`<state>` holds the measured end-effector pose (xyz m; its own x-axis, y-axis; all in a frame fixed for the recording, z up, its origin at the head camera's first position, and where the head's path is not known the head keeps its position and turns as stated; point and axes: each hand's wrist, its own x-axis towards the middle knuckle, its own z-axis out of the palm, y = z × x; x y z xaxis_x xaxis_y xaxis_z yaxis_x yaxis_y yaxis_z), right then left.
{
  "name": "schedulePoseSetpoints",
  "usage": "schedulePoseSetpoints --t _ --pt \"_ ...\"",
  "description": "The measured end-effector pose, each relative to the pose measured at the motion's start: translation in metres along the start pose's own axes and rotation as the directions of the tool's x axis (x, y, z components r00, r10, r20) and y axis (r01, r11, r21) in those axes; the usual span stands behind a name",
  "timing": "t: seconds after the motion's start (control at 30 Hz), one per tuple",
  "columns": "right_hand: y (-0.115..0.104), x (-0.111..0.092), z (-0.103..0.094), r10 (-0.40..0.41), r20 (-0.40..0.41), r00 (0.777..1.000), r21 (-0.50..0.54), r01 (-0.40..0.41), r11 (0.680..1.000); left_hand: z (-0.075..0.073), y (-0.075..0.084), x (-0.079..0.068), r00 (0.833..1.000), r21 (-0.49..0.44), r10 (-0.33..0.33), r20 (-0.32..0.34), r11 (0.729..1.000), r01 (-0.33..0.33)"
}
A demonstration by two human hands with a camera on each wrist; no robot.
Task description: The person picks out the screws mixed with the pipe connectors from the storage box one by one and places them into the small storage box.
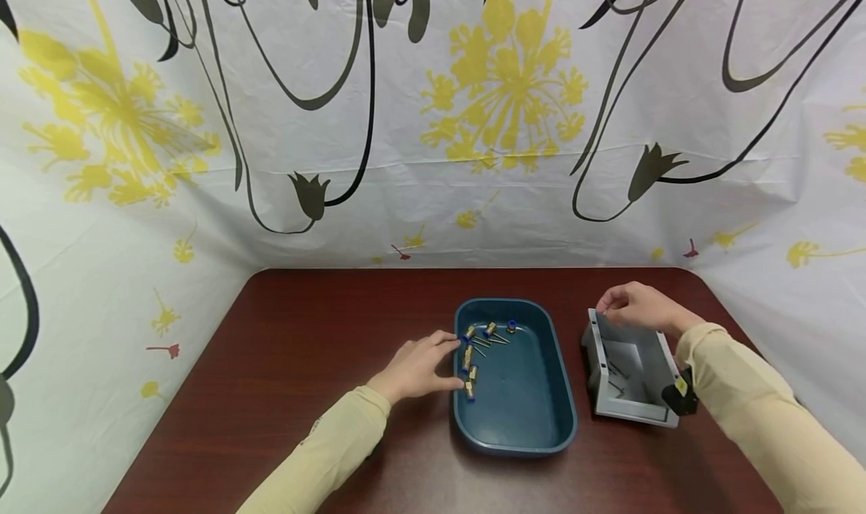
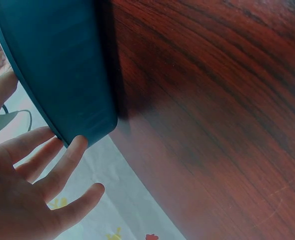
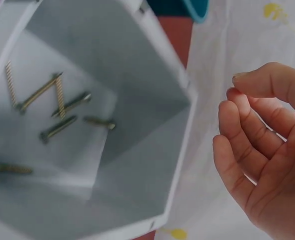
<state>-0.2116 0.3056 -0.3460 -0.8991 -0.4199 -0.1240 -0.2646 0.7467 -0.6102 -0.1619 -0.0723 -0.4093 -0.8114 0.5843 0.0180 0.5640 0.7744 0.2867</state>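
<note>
My left hand (image 1: 421, 365) reaches to the left side of a blue tray (image 1: 524, 409), its fingers spread and fingertips at the rim. Along that side inside the tray lie several brass fittings (image 1: 467, 358) with blue ends, and a few thin screws (image 1: 499, 339) lie among them. To the right stands a grey bin (image 3: 142, 135), with several loose screws (image 3: 58, 131) on its floor. Above the far end of the bin is my right hand (image 1: 639, 307), fingers loosely bent. In the right wrist view nothing shows between its thumb and fingertips.
Both containers stand on a dark red-brown wooden table (image 1: 325, 334), with a gap between them. A white cloth (image 1: 379, 138) printed with yellow flowers and dark stems hangs behind the table and along its sides. A black wrist camera (image 1: 682, 392) sits on the right wrist.
</note>
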Motion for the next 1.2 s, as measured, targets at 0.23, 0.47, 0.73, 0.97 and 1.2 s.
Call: schedulePoseSetpoints --t 0.23,0.47,0.73,0.97,1.2 --pt "-0.027 0.018 0.007 -0.073 0.003 0.997 0.051 0.073 0.996 0.000 -0.002 0.000 1.000 -0.010 0.003 -0.002 1.000 -0.003" --pt "-0.056 0.043 0.028 -0.095 0.037 0.995 0.097 0.091 0.991 0.000 -0.003 0.000 1.000 -0.013 -0.006 0.004 1.000 0.007" --pt "-0.073 0.072 0.064 -0.134 0.101 0.986 0.160 0.116 0.980 0.000 -0.002 -0.001 1.000 -0.022 0.007 -0.002 1.000 -0.007" --pt "-0.077 0.086 0.091 -0.140 0.149 0.979 0.196 0.110 0.975 0.000 -0.003 0.000 1.000 -0.025 0.011 0.002 1.000 -0.011" --pt "-0.072 0.094 0.113 -0.126 0.171 0.977 0.250 0.080 0.965 -0.001 -0.004 0.001 1.000 -0.030 0.017 -0.007 0.999 -0.017"
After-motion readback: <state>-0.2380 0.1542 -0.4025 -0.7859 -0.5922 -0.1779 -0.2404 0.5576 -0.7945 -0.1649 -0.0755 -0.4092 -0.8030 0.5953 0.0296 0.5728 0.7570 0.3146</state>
